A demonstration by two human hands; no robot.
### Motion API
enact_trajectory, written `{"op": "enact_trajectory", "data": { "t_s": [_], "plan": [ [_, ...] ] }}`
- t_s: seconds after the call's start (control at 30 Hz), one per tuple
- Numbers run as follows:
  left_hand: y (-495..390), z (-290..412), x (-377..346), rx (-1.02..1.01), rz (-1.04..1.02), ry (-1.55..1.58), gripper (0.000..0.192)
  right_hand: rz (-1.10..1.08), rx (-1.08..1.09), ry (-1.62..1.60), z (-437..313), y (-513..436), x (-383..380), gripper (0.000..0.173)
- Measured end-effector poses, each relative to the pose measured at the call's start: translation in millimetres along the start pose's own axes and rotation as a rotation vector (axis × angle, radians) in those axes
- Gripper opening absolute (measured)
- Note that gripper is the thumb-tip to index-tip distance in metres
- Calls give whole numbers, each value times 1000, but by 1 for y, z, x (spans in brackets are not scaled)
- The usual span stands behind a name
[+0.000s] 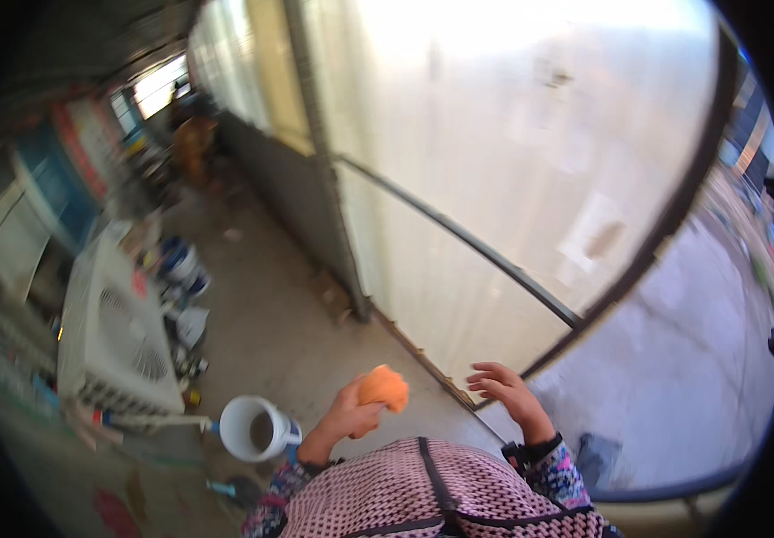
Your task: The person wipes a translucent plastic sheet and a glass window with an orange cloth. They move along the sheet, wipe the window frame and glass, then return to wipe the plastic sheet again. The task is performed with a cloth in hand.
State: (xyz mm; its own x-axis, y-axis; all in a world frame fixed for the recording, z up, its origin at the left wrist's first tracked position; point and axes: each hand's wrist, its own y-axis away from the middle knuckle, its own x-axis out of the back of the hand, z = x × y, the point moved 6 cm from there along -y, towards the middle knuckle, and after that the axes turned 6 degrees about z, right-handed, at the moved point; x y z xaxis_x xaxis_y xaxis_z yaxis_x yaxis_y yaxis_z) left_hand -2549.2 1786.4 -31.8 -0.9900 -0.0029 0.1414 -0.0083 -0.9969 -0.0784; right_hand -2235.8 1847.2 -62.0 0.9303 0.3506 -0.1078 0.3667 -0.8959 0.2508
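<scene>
My left hand [348, 415] is closed around a bunched orange cloth [385, 389], held out in front of my body. Beside the left wrist stands a white plastic bucket [229, 430] with murky liquid in the bottom. My right hand [505, 392] holds nothing, its fingers apart, near the lower corner of a large door [454, 282]. That door has pale translucent panels in a dark metal frame, crossed by a diagonal metal bar [468, 235]. Stains and a pale patch mark its surface. Whether the right fingers touch the door cannot be told.
Along the left stands a white air-conditioner outdoor unit [121, 323], with blue-and-white buckets [184, 265] and clutter beyond it. A long-handled tool [158, 420] lies near the white bucket. Concrete floor [259, 282] runs down the passage. Paved ground [669, 363] lies outside, right of the door.
</scene>
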Motion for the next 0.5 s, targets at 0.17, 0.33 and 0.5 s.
{"op": "enact_trajectory", "data": {
  "t_s": [0.17,0.33,0.5],
  "plan": [
    [-19,-2,-9,-99,-9,-106,48,5,144,97,-19,-12,-38,57],
    [-14,-12,-18,382,-336,222,58,-86,232,54,-19,-11,-109,77],
    [-30,7,2,73,-214,168,53,-92,77,-171,-17,-10,-163,86]
  ]
}}
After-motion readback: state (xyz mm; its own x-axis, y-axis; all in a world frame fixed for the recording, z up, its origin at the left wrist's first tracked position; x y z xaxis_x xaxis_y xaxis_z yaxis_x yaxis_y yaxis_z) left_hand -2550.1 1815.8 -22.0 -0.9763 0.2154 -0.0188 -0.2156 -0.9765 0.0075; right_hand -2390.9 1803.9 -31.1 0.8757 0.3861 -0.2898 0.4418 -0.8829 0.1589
